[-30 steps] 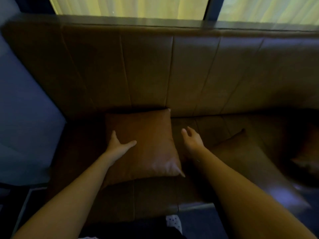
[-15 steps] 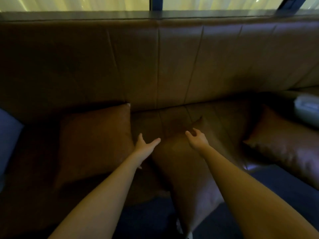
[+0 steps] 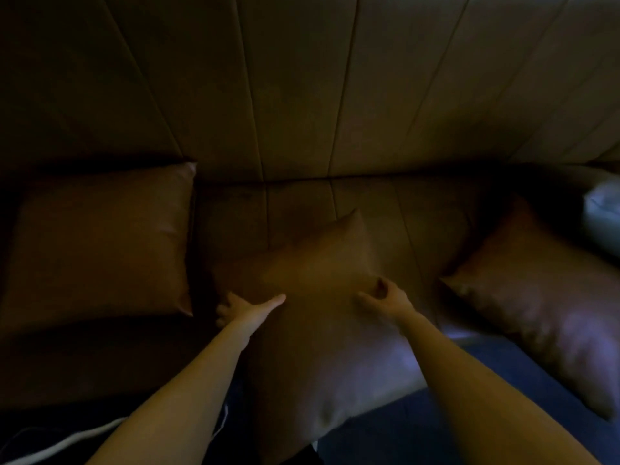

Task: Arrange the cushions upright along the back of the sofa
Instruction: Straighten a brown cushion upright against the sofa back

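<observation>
The left hand and right hand are curling loosely open fingers round the middle cushion's sides. Hold both sides tight, then stand it against the sofa back beyond the fingers.

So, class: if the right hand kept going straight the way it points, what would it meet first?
The right hand points up-left across the middle cushion; it would likely meet that cushion's top surface first, though depth is unclear.

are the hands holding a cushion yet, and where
Both hands are on the middle cushion: left hand at its left edge, right hand near its right edge; a firm grip cannot be told.
</observation>
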`<move>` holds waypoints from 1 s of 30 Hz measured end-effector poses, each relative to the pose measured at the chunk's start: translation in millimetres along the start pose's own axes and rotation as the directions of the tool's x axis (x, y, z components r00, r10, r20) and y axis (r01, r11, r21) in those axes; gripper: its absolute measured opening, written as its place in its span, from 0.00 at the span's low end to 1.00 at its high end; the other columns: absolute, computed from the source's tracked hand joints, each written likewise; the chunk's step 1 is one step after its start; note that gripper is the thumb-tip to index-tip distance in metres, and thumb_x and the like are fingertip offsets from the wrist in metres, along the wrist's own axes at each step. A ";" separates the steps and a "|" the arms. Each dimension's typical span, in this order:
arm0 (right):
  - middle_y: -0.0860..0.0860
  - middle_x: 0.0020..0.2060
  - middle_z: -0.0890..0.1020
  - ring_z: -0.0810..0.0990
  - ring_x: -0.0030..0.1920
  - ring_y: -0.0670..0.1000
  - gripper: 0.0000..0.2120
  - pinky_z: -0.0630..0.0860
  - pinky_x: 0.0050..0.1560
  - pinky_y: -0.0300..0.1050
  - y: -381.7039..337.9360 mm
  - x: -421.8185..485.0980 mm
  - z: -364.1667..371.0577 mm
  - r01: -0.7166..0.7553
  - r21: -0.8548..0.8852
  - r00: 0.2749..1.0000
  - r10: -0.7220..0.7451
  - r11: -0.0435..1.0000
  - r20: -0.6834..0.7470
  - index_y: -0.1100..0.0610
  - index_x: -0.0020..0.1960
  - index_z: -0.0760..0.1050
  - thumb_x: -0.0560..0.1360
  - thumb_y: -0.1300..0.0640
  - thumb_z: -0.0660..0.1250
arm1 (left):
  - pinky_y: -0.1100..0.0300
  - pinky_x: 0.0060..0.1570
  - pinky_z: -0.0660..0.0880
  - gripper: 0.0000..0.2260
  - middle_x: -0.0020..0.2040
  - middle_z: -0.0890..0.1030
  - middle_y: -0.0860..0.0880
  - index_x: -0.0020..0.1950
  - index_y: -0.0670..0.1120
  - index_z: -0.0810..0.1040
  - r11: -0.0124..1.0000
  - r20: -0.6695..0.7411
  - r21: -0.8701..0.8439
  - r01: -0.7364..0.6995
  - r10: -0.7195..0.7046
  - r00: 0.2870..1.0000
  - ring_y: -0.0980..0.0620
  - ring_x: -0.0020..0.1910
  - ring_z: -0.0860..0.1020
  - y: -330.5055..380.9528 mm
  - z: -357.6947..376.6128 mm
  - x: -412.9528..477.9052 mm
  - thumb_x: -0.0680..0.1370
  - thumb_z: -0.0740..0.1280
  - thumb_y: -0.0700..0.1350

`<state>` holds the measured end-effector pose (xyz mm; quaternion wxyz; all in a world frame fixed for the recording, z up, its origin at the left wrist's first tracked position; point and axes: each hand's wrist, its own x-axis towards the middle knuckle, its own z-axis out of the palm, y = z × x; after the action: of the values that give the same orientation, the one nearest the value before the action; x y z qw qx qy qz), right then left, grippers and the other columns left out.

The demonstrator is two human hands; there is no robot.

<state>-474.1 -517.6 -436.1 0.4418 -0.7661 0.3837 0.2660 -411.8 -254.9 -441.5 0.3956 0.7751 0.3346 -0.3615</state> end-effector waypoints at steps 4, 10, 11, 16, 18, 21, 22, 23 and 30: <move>0.57 0.75 0.61 0.65 0.73 0.63 0.59 0.69 0.69 0.62 14.6 22.3 -3.5 -0.050 0.048 0.998 0.049 0.998 0.033 0.48 0.79 0.48 0.60 0.36 0.77 | 0.34 0.69 0.55 0.63 0.77 0.55 0.40 0.78 0.51 0.40 0.955 0.043 -0.240 0.171 -0.166 0.985 0.35 0.74 0.56 -10.7 5.7 17.0 0.57 0.81 0.56; 0.54 0.71 0.70 0.72 0.68 0.59 0.58 0.74 0.63 0.54 3.1 36.7 -11.6 -0.022 0.078 0.999 0.025 0.997 -0.035 0.49 0.76 0.58 0.53 0.36 0.80 | 0.37 0.67 0.61 0.59 0.75 0.61 0.41 0.77 0.49 0.48 0.955 -0.007 -0.281 0.098 -0.104 0.995 0.36 0.72 0.62 6.6 6.3 20.0 0.57 0.82 0.54; 0.54 0.71 0.70 0.73 0.68 0.59 0.58 0.74 0.62 0.53 0.0 36.7 -13.5 -0.034 0.085 0.999 0.037 0.996 -0.023 0.49 0.76 0.58 0.53 0.36 0.80 | 0.37 0.68 0.62 0.59 0.75 0.61 0.41 0.77 0.49 0.49 0.959 -0.018 -0.276 0.061 -0.068 0.997 0.36 0.72 0.62 10.9 4.4 20.5 0.57 0.82 0.54; 0.56 0.68 0.73 0.76 0.64 0.60 0.62 0.76 0.63 0.57 -11.4 38.4 -11.1 -0.014 0.244 0.997 0.031 0.970 -0.066 0.53 0.76 0.60 0.48 0.40 0.83 | 0.37 0.68 0.62 0.59 0.76 0.60 0.43 0.78 0.51 0.49 0.967 -0.044 -0.235 -0.100 0.092 0.995 0.37 0.73 0.61 41.7 -11.5 23.6 0.56 0.82 0.54; 0.56 0.68 0.74 0.76 0.64 0.59 0.60 0.77 0.62 0.55 -29.2 41.8 -10.3 0.036 0.264 0.994 -0.008 0.964 -0.105 0.54 0.75 0.61 0.50 0.40 0.83 | 0.37 0.68 0.62 0.59 0.76 0.59 0.44 0.78 0.51 0.48 0.956 -0.054 -0.247 -0.159 0.150 0.987 0.38 0.73 0.60 58.0 -23.3 29.2 0.56 0.82 0.55; 0.55 0.69 0.73 0.75 0.65 0.59 0.59 0.76 0.63 0.55 -66.7 50.5 -9.2 0.107 0.267 0.985 -0.065 0.958 -0.162 0.52 0.76 0.60 0.51 0.39 0.81 | 0.37 0.69 0.61 0.59 0.77 0.58 0.45 0.78 0.52 0.47 0.924 -0.068 -0.278 -0.262 0.254 0.965 0.39 0.74 0.58 85.5 -45.0 44.3 0.57 0.81 0.55; 0.55 0.69 0.73 0.75 0.66 0.59 0.59 0.76 0.63 0.55 -79.3 54.1 -7.9 0.133 0.273 0.981 -0.087 0.953 -0.175 0.52 0.76 0.60 0.51 0.38 0.81 | 0.38 0.69 0.61 0.59 0.77 0.58 0.46 0.78 0.53 0.46 0.911 -0.082 -0.281 -0.300 0.289 0.954 0.40 0.75 0.58 95.5 -52.4 50.6 0.58 0.81 0.56; 0.55 0.69 0.73 0.75 0.66 0.58 0.60 0.76 0.63 0.55 -90.8 58.0 -5.8 0.158 0.291 0.977 -0.107 0.944 -0.183 0.51 0.76 0.59 0.50 0.39 0.81 | 0.38 0.69 0.60 0.59 0.77 0.57 0.46 0.78 0.54 0.46 0.900 -0.100 -0.279 -0.335 0.320 0.942 0.40 0.75 0.57 105.4 -59.1 57.6 0.58 0.81 0.56; 0.54 0.70 0.71 0.72 0.68 0.59 0.59 0.76 0.60 0.55 -149.0 99.1 17.6 0.175 0.421 0.983 -0.133 0.890 -0.128 0.46 0.76 0.59 0.50 0.41 0.83 | 0.39 0.71 0.57 0.54 0.79 0.53 0.47 0.77 0.57 0.42 0.880 -0.132 -0.245 -0.406 0.385 0.914 0.41 0.76 0.55 147.6 -100.2 112.6 0.65 0.78 0.53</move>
<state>-296.8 -490.1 -447.9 0.6007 -0.6896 0.3915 0.1020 -205.5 -211.3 -436.9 0.5482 0.7803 0.2305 -0.1937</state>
